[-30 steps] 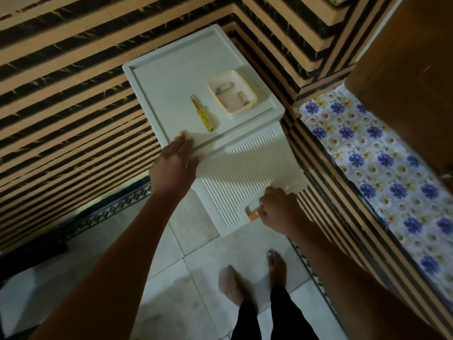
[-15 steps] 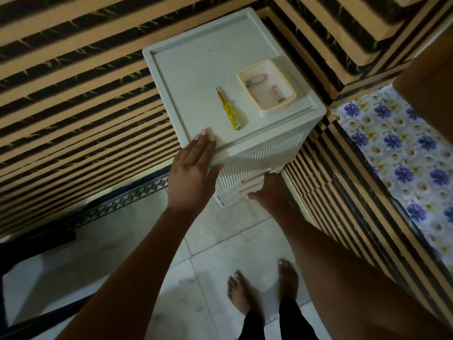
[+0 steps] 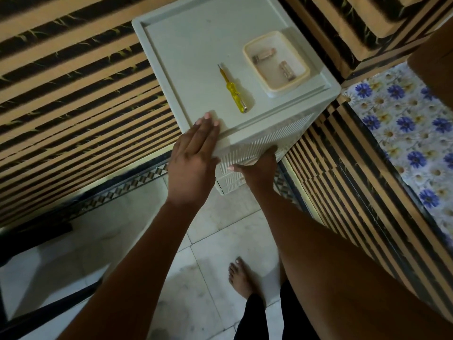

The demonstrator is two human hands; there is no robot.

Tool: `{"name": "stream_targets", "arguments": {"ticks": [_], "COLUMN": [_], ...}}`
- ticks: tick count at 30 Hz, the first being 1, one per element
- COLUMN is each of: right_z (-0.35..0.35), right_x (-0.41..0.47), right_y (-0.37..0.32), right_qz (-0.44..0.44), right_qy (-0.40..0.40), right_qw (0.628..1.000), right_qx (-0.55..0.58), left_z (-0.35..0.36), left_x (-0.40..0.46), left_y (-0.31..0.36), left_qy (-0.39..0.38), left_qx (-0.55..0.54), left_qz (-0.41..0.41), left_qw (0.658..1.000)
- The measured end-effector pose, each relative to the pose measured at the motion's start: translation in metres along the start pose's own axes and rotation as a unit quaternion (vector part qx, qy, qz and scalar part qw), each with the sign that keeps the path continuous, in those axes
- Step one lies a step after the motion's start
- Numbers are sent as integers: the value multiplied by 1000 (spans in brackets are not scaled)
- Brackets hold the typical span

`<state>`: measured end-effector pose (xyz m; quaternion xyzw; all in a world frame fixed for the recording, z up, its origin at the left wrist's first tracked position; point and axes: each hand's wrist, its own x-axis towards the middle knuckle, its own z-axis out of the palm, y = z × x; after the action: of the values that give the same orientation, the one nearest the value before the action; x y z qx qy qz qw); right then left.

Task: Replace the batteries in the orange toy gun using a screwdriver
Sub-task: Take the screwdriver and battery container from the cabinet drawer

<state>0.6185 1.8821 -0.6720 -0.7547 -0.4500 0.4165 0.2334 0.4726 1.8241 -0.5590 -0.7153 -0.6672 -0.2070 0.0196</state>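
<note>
A yellow screwdriver (image 3: 235, 94) lies on top of a white plastic drawer cabinet (image 3: 196, 57). Beside it to the right stands a shallow cream tray (image 3: 277, 90) holding two batteries (image 3: 263, 55) (image 3: 286, 69). My left hand (image 3: 193, 155) rests flat on the cabinet's front left corner, fingers straight. Lower down, my right hand (image 3: 259, 170) presses against the ribbed top drawer front (image 3: 257, 143), its thumb stretched to the left and its fingers partly hidden. No orange toy gun is in view.
The cabinet stands in a corner between striped black-and-tan walls (image 3: 73, 94). A surface with a blue-flower cloth (image 3: 404, 123) lies to the right. My bare foot (image 3: 241, 278) stands on pale floor tiles (image 3: 208, 241) in front of the cabinet.
The drawer that my right hand held pulled far out a second ago has slid back into the cabinet. My left hand stayed on the front left corner. The view moved closer.
</note>
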Motion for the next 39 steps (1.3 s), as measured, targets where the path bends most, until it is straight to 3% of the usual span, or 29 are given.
{"name": "stream_targets", "arguments": {"ticks": [11,16,21,27,33,39], "right_z": [-56,-106,-149,-167,-164,-177], "right_x": [-4,-34,-41,-8,35,44], "right_y": [-1,-19,-61,-108,-141,-157], "right_qz": [-42,-97,-186,-260,-205,-129], "right_qy": [-20,55,131,155,86,33], "right_qw": [999,990,970,952,975,991], "right_qx": [-8,86,88,52,-22,8], "left_z": [-7,-27,-45,-45,-29,-29], "left_x": [3,12,38,95,136,146], "left_y": [10,22,40,61,74,75], "left_qy": [-15,-57,-79,-81,-103,-105], "left_qx": [-5,-60,-59,-123,-140,-159], "left_qz": [-8,-67,-138,-246,-347,-413], "left_qw": [1000,994,985,958,922,890]}}
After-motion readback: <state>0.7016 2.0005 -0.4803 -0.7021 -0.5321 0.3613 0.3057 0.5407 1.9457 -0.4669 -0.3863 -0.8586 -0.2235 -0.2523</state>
